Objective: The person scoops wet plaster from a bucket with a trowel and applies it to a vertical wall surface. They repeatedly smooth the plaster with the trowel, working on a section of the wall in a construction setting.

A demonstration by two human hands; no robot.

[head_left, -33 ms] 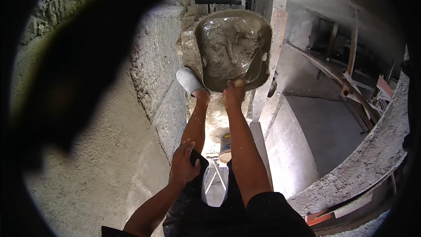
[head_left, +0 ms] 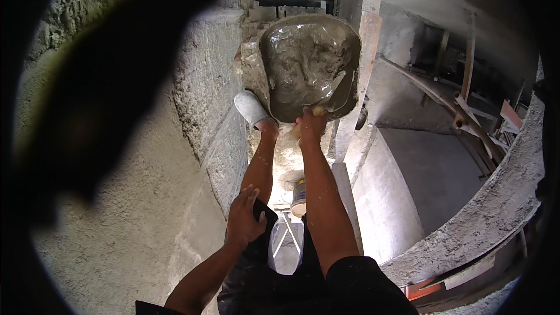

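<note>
A dark tub (head_left: 267, 108) holds wet grey mortar (head_left: 306, 61), smooth at the near side and lumpy toward the back. At its near rim, my right hand (head_left: 313, 125) is closed around the pale handle of a tool (head_left: 318, 110). Its working end lies in the mortar, so I cannot make out its full shape. My left hand (head_left: 245, 221) rests on my left knee, fingers stretched out, holding nothing. My left foot in a grey, mortar-coated shoe (head_left: 251, 108) stands beside the tub's near left corner.
Rough plastered wall (head_left: 140, 198) runs along the left. A small can (head_left: 298, 197) stands below, between my legs. Poles and boards (head_left: 461, 114) lie at the right, beyond a low concrete ledge (head_left: 472, 221). A large dark blurred shape (head_left: 99, 93) blocks the upper left.
My right hand has shifted slightly at the tub's near rim, and its fingers show a little more on the left side. My left hand stays on the knee.
</note>
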